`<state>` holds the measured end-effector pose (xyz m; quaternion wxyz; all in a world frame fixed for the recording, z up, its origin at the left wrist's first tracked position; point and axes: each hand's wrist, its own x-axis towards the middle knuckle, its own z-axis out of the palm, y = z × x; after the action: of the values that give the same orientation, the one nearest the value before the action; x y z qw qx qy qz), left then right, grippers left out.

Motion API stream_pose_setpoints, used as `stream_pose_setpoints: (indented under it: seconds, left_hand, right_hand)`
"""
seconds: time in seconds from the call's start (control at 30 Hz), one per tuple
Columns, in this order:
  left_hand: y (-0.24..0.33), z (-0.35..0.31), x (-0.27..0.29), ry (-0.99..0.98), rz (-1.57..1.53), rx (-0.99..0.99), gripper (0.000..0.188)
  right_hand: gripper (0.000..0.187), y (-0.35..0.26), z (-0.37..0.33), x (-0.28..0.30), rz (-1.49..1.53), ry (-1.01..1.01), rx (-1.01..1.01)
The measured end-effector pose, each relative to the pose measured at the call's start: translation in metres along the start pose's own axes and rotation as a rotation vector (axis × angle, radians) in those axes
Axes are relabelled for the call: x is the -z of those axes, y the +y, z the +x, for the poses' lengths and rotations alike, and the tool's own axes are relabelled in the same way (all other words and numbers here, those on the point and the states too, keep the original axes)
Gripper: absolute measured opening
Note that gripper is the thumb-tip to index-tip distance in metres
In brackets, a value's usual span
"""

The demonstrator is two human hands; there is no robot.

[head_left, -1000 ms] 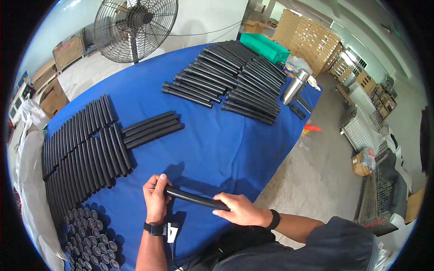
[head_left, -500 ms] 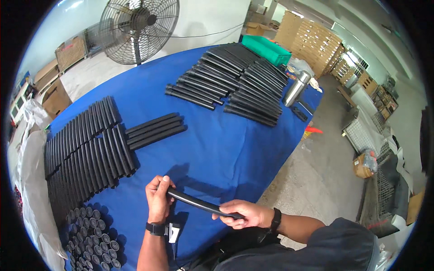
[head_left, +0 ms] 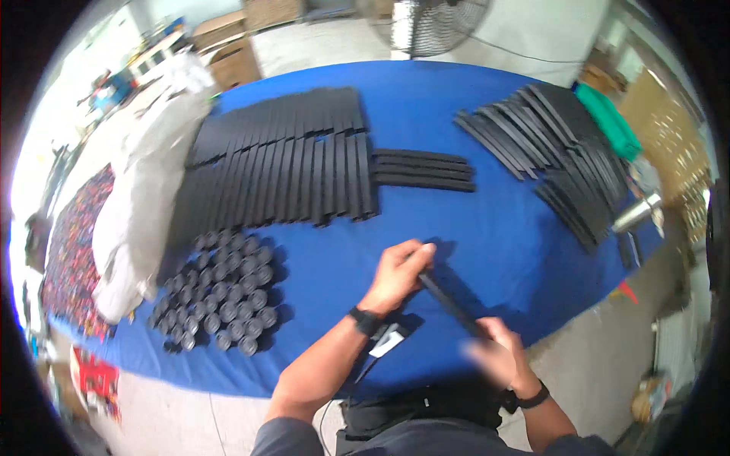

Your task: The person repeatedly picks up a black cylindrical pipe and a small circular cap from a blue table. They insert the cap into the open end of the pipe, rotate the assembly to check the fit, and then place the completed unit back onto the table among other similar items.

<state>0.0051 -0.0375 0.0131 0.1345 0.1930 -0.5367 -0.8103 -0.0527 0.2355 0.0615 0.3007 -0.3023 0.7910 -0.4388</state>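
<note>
My left hand (head_left: pixel 398 275) grips the upper end of a long black tube (head_left: pixel 449 301) just above the blue table cover (head_left: pixel 487 228). My right hand (head_left: pixel 498 359), blurred by motion, holds the tube's lower end near the table's front edge. Upright black caps (head_left: pixel 220 292) stand packed together left of my left hand. Beyond them lie rows of finished black tubes (head_left: pixel 281 163), with three single tubes (head_left: pixel 422 169) beside them. A second heap of black tubes (head_left: pixel 559 156) lies at the right.
A large white sack (head_left: pixel 148 190) leans at the table's left side. A metal flask (head_left: pixel 637 213) lies at the right edge, a green box (head_left: pixel 608 121) behind it. A floor fan (head_left: pixel 430 23) and cardboard boxes (head_left: pixel 228 45) stand beyond the table.
The view has swung left, so the caps and tube rows sit nearer the middle. Both hands keep hold of the tube; my right hand is moving and blurred.
</note>
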Motion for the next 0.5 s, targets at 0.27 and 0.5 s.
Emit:
stream_pose_setpoints:
  seconds: [0.27,0.5]
  left_hand:
    - [-0.009,0.003,0.002,-0.075,-0.088,-0.087,0.031]
    - [-0.005,0.003,-0.002,-0.040,-0.037,-0.104,0.031]
  right_hand:
    - [0.030,0.014,0.001,0.011,1.034,-0.344,-0.521]
    - [0.030,0.005,0.004,-0.001,-0.269,0.036,0.058]
